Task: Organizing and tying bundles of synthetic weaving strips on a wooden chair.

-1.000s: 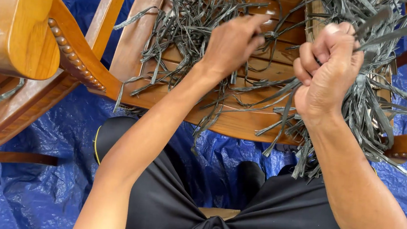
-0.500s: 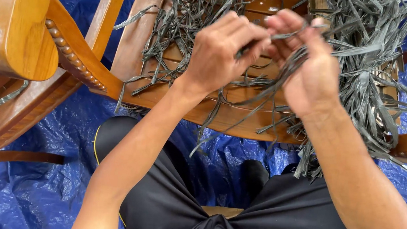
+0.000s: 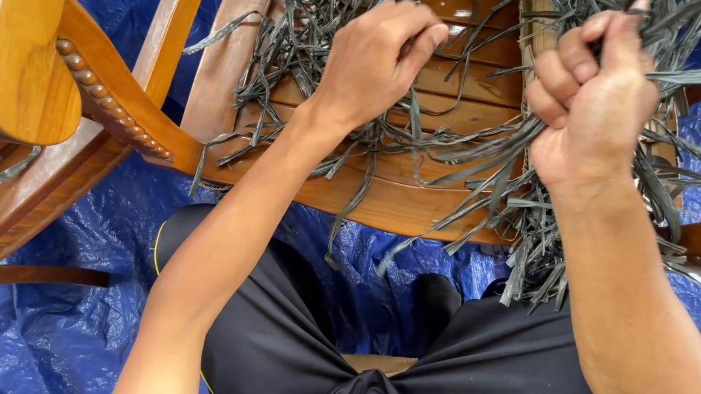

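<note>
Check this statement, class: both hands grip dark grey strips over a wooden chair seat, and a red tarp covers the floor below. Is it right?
Not quite: the tarp is blue, not red, as the head view shows. The rest stands: the left hand and the right hand both grip dark grey strips over the wooden chair seat.

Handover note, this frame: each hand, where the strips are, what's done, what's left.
Left hand: closed, pinching a few grey strips over the wooden chair seat.
Right hand: fisted around a thick bunch of strips, raised above the seat's right side.
Strips: loose tangle across the seat, ends hanging over the front edge above the blue tarp.
Done: bunch gathered in right hand.
Left: most strips look unsorted.
</note>
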